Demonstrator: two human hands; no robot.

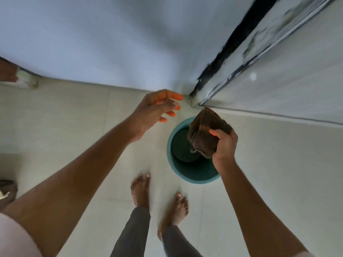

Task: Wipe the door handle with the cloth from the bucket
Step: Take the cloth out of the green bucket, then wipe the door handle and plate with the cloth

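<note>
My right hand (225, 145) grips a bunched dark brown cloth (206, 134) and holds it above a teal bucket (173, 164) that stands on the pale tiled floor. The bucket's inside looks dark. My left hand (157, 110) hovers to the left of the cloth, empty, with its fingers spread apart. No door handle shows in this view.
A white wall (111, 43) runs across the top. A worn door frame (232, 58) with peeling dark paint rises at the upper right, beside a glossy panel (297, 89). My bare feet (141, 190) stand just before the bucket. A dark object (7, 190) lies at the left edge.
</note>
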